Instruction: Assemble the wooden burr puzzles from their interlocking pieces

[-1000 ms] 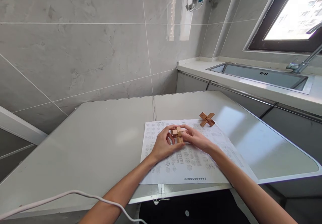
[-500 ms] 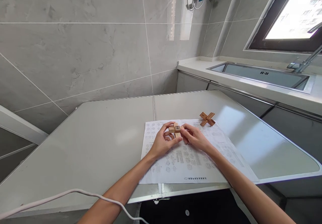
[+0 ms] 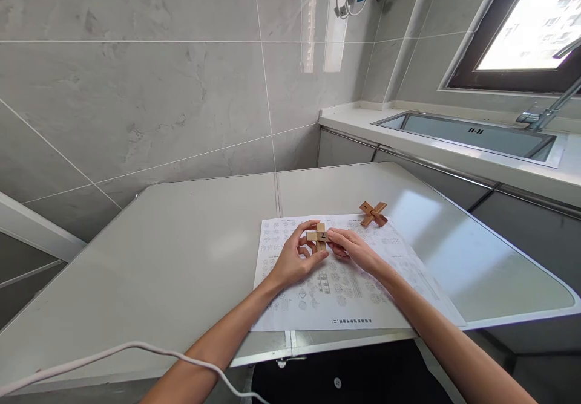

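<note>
Both hands meet over a printed instruction sheet (image 3: pixel 345 298) on the grey table (image 3: pixel 181 253). Between them is a small wooden puzzle cross (image 3: pixel 319 236) made of interlocked light-wood bars, with a dark mark on its upper face. My left hand (image 3: pixel 293 259) pinches its left side with thumb and fingers. From the right, my right hand (image 3: pixel 351 248) grips the other end with its fingertips. A second wooden cross (image 3: pixel 373 213) lies on the sheet's far right corner, apart from both hands.
A white cable (image 3: pixel 136 352) runs across the table's near left edge. To the right a counter holds a steel sink (image 3: pixel 472 135) and a tap (image 3: pixel 547 110) below a window. Tiled wall stands behind the table.
The puzzle piece has been turned in my fingers, so that it now shows as a flat cross with the marked face up. Both hands stayed in the same spot.
</note>
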Motion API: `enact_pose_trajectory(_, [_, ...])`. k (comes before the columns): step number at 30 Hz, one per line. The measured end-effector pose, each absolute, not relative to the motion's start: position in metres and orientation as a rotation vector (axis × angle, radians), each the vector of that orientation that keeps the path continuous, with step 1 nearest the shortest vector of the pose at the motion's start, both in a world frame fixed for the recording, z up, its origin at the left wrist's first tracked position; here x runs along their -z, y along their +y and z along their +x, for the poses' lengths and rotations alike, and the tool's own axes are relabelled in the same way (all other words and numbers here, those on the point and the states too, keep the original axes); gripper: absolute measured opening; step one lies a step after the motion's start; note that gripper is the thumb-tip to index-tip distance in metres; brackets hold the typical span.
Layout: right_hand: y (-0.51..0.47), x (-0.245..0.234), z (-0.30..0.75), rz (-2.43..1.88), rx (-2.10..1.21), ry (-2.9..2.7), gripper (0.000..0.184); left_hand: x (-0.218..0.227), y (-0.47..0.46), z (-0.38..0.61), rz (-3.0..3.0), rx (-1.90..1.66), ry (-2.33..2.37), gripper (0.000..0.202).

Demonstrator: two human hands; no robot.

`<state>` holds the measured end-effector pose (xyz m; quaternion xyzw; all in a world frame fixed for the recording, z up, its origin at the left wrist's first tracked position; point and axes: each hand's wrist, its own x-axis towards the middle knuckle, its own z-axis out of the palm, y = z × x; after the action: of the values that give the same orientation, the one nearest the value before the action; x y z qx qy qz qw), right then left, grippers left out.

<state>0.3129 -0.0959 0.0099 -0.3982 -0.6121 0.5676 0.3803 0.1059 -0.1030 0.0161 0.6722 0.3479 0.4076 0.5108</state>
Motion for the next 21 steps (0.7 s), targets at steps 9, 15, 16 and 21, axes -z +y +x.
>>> enact_pose_trajectory(9, [-0.087,0.004,0.312,-0.893,-1.690,-1.265,0.052,-0.013,-0.102,0.109,1.516,-1.016,0.994,0.071])
enact_pose_trajectory(15, [-0.073,0.007,0.325,-0.808,-1.769,-0.669,0.035,-0.005,-0.096,0.108,1.461,-1.098,1.077,0.054])
enact_pose_trajectory(16, [-0.071,0.007,0.329,-0.776,-1.768,-0.590,0.031,-0.005,-0.096,0.108,1.459,-1.095,1.080,0.052])
enact_pose_trajectory(21, [-0.063,0.013,0.342,-0.617,-1.825,-0.312,0.020,-0.004,-0.095,0.107,1.452,-1.080,1.088,0.045])
